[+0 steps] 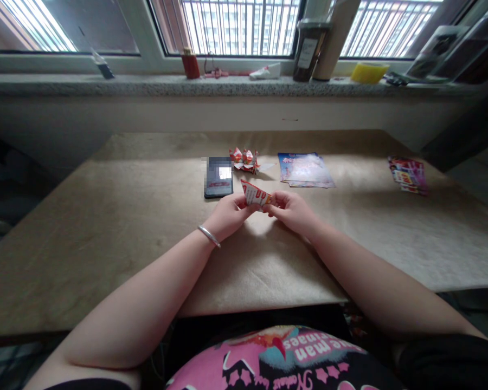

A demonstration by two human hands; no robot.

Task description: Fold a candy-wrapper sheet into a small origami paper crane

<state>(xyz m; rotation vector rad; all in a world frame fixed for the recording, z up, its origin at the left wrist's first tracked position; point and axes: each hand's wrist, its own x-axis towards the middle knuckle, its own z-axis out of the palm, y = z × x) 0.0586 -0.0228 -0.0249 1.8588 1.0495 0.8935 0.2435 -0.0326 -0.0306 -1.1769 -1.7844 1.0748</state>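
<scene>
A small folded piece of red and white printed paper (255, 194) is held above the middle of the table between both hands. My left hand (226, 215), with a silver bangle on the wrist, pinches its left side. My right hand (293, 211) pinches its right side, fingers closed on it. Just behind lie a dark phone (218, 177) with a lit screen and several small folded red and white paper figures (244, 160).
The brown table (106, 216) also carries a stack of colourful paper sheets (305, 169) and another stack (408, 174) at the far right. The windowsill (146, 85) behind holds a red container (190, 64), a dark jar (308, 50) and a yellow tape roll (369, 72).
</scene>
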